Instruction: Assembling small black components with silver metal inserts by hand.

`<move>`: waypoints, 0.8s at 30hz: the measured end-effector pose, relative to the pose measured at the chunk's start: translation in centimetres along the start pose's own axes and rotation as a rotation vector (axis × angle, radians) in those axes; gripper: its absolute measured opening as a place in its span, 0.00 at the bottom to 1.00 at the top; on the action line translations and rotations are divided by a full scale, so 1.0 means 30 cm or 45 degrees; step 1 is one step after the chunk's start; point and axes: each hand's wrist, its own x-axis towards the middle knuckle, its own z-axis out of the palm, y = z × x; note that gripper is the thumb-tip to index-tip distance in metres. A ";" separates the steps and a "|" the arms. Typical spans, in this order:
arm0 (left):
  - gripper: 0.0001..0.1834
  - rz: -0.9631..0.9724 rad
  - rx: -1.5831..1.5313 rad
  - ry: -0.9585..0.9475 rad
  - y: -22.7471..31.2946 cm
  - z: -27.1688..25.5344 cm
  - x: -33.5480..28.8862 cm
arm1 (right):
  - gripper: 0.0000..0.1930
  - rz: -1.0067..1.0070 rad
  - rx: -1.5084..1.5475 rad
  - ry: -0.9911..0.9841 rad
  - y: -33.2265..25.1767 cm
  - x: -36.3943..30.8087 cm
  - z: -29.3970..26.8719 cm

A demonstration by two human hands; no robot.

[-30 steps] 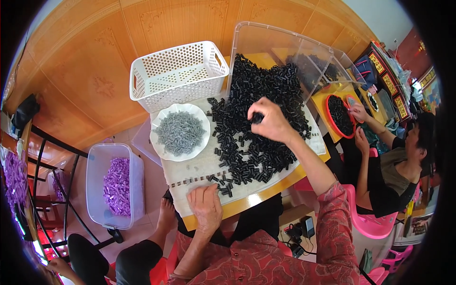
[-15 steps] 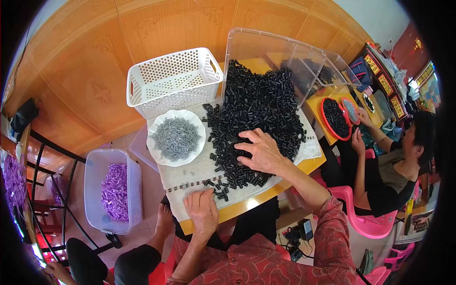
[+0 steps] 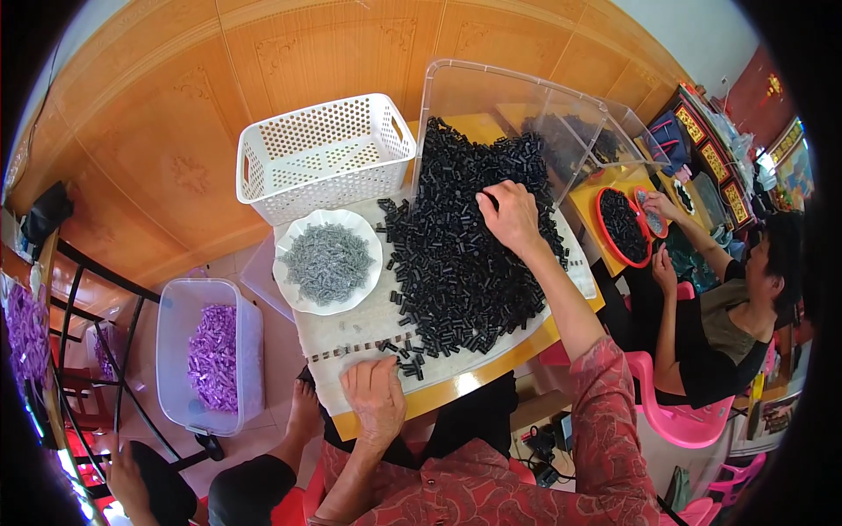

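Note:
A broad heap of small black plastic tube-like pieces covers the pale cloth on the table. My right hand is over the upper right of the heap, thumb apart from its bent fingers; the fingertips touch the pieces and are partly hidden. At the table's near edge my left hand rests on the cloth, fingers loosely bent, beside several stray black pieces. I see nothing held in it. Left of the heap, a white scalloped plate bears small clear-grey pieces.
Behind the plate stands a white perforated basket. A clear plastic bin lies tipped behind the heap. Purple pieces fill part of a translucent tub on the floor. At right, a co-worker sits by red bowls.
My right hand has moved away from me and to the right across the heap, and the near pieces have shifted. My left hand stays almost in place.

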 end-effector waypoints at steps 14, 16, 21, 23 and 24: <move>0.14 -0.008 -0.004 -0.007 0.006 -0.002 0.008 | 0.54 0.552 0.038 -0.318 -0.087 0.234 0.097; 0.15 -0.024 0.000 -0.012 0.005 -0.005 0.010 | 0.53 0.578 0.132 -0.433 -0.089 0.244 0.084; 0.14 -0.018 -0.006 -0.017 0.004 0.000 0.007 | 0.49 0.554 0.093 -0.460 -0.072 0.256 0.093; 0.14 -0.019 -0.010 -0.017 0.004 0.000 0.006 | 0.48 0.566 0.033 -0.469 -0.085 0.256 0.103; 0.14 -0.022 -0.007 -0.010 0.004 -0.001 0.007 | 0.48 0.567 0.046 -0.459 -0.090 0.257 0.108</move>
